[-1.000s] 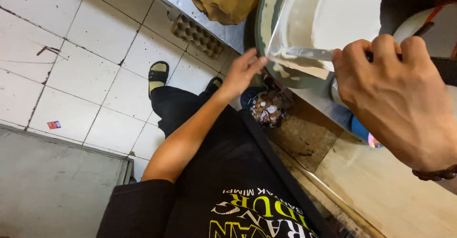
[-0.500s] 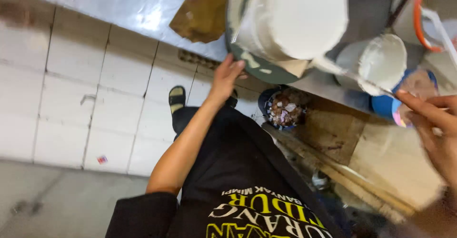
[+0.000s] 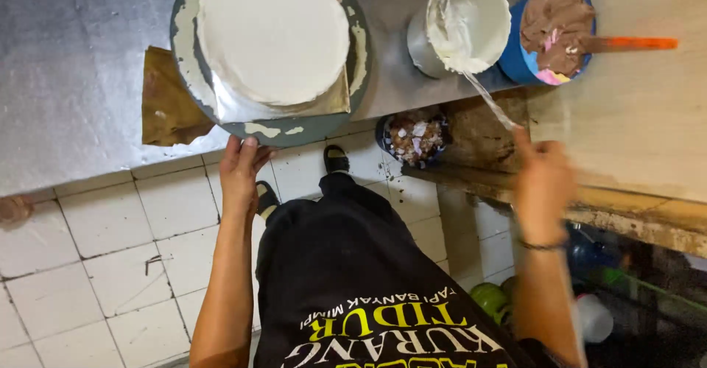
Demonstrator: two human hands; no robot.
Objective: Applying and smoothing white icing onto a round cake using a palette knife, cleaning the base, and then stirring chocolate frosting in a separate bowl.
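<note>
One head-worn camera looks steeply down — close over the metal counter point(image 3: 74, 81) and tiled floor point(image 3: 110, 221).

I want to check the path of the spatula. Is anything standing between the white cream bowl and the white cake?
Nothing visible stands between them. Only bare metal countertop separates the cream bowl from the cake. The right hand holds the spatula reaching into the bowl.
</note>
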